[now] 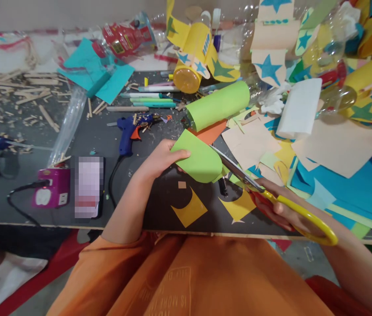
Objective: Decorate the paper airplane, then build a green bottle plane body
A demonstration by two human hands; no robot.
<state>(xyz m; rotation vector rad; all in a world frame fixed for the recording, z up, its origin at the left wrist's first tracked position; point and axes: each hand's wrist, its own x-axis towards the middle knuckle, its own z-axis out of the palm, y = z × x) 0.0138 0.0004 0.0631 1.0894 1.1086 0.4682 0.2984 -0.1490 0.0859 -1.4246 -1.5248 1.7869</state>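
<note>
My left hand (167, 159) pinches a light green foam sheet (199, 159) at its left side, thumb on top. The sheet's right end is rounded. In my right hand (276, 208) is a pair of scissors (299, 213) with yellow handles, its blades pointing up and left along the sheet's right edge. A thin green strip hangs near the blades. Below the sheet, two yellow scraps (190, 208) with curved cut-outs lie on the dark table (159, 217). Just beyond my hands lies a bottle wrapped in green (220, 105).
A blue glue gun (127, 134) with a cord lies left of my hands. Further left are a phone (89, 186), a purple power adapter (51, 188) and wooden sticks (37, 83). Markers (154, 100), a yellow-wrapped bottle (190, 52) and paper scraps (254, 142) crowd the back and right.
</note>
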